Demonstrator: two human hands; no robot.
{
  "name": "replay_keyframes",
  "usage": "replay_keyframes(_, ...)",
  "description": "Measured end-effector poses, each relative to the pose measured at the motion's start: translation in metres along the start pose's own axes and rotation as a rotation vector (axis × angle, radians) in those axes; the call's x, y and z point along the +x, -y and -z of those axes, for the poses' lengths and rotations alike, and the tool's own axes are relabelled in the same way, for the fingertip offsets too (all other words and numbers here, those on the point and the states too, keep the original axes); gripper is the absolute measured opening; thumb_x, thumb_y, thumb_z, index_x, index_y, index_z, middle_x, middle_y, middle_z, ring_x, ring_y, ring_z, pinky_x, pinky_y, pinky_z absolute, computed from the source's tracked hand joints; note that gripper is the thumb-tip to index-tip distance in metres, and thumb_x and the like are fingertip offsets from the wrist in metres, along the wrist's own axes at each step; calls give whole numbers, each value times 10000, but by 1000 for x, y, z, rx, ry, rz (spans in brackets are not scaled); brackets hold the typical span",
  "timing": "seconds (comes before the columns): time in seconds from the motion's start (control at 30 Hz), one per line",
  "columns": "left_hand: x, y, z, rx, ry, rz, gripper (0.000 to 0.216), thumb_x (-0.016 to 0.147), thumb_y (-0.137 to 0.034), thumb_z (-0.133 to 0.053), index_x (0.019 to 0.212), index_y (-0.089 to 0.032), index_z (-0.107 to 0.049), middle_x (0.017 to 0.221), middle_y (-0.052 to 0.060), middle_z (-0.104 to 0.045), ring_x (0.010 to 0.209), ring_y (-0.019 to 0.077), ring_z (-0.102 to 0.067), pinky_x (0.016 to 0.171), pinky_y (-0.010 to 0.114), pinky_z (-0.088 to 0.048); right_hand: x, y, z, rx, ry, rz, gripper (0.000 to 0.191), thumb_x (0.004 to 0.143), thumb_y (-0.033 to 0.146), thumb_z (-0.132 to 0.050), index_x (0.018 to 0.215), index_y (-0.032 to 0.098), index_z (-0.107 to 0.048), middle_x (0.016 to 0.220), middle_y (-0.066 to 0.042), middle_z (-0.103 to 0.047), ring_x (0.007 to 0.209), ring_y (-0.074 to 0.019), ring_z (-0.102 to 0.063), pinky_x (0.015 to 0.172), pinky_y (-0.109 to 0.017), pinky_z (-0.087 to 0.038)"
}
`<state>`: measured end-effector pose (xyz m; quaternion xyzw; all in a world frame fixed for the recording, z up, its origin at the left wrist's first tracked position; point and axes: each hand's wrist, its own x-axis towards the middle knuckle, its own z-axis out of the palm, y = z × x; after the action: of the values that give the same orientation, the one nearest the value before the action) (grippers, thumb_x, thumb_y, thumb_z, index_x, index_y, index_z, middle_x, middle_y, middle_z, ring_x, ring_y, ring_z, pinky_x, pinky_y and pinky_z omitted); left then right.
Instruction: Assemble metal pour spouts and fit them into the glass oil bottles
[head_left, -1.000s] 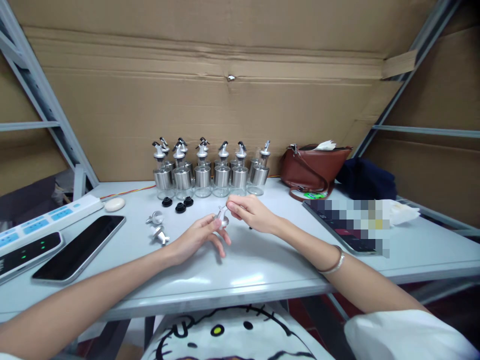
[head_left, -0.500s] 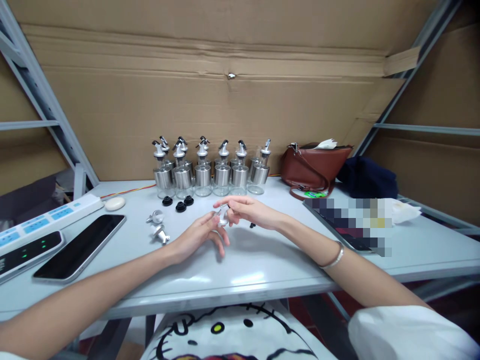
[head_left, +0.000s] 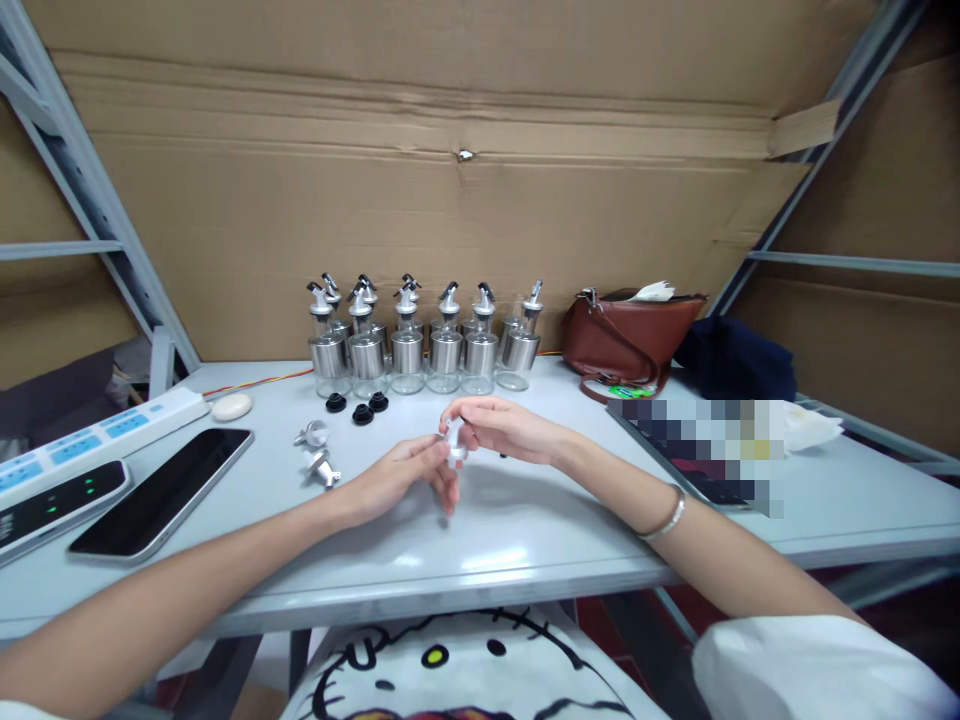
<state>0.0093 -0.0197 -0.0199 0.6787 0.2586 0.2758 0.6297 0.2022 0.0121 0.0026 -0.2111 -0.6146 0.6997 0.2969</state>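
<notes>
Pinching a small metal spout cap (head_left: 454, 441) between fingers of left hand (head_left: 397, 480) and right hand (head_left: 501, 428), both closed on it, just above the bench (head_left: 525, 520), two loose spouts (head_left: 319, 452) lying left, bottles (head_left: 420, 345) behind.

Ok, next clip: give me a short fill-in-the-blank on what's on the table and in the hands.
1. Both the left hand and the right hand hold one small metal ____ between their fingertips.
2. The oil bottles stand in a group against the ____ wall.
3. Near the bottles lie ____ black stoppers.
4. The brown bag sits to the ____ of the bottles.

Missing words: spout; cardboard; three; right
</notes>
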Motion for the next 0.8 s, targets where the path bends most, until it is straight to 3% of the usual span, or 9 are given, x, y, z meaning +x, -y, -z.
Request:
replay_keyframes(0.1,3,-1,10,54,-83,1,528,806,-664,-456,795,-141,-530,692,59,-626,626,168,-607,698,315,-456,-1,3,0,78,2,12,320,750,375,-718,955,140,-646,631,43,-480,581,-76,-438,591,-230,-391)
replay_keyframes(0.2,5,-7,25,259,-165,-15,562,844,-662,-347,743,-143,-539,694,63,-621,601,158,-586,653,293,-437,0,2,0,27,-42,20,274,758,330,-711,944,147,-628,628,41,-500,593,-79,-452,589,-229,-387)
replay_keyframes(0.33,1,-20,53,923,-307,-50,461,901,-541,-307,789,-174,-564,748,40,-611,645,168,-547,655,287,-404,2,-1,-2,-39,-165,41,219,740,299,-720,850,167,-584,623,47,-526,577,-77,-464,603,-243,-389)
replay_keyframes(0.4,-2,-25,66,1252,-444,-24,340,905,-448,-362,883,-181,-572,851,54,-625,760,204,-570,688,294,-402,2,-1,-1,-32,-216,52,232,721,305,-727,829,170,-571,639,45,-537,573,-76,-465,605,-249,-390)
replay_keyframes(0.5,-5,-28,80,1585,-518,86,232,898,-272,-380,930,-158,-579,978,108,-629,890,248,-593,713,306,-407,2,0,0,-30,-286,57,246,710,320,-723,830,174,-565,668,39,-549,575,-76,-472,616,-258,-396)
replay_keyframes(0.63,-6,-25,84,1724,-478,280,276,892,-226,-351,825,-149,-609,884,131,-659,815,291,-624,636,324,-383,3,2,1,-62,-332,50,247,708,327,-712,834,174,-566,663,38,-551,579,-80,-483,628,-266,-403)
replay_keyframes(0.8,-5,-23,85,1701,-481,278,258,872,-221,-367,833,-166,-617,887,125,-677,783,281,-633,597,310,-355,4,2,0,-90,-339,49,243,708,337,-705,829,173,-572,628,45,-545,557,-81,-479,616,-267,-405)
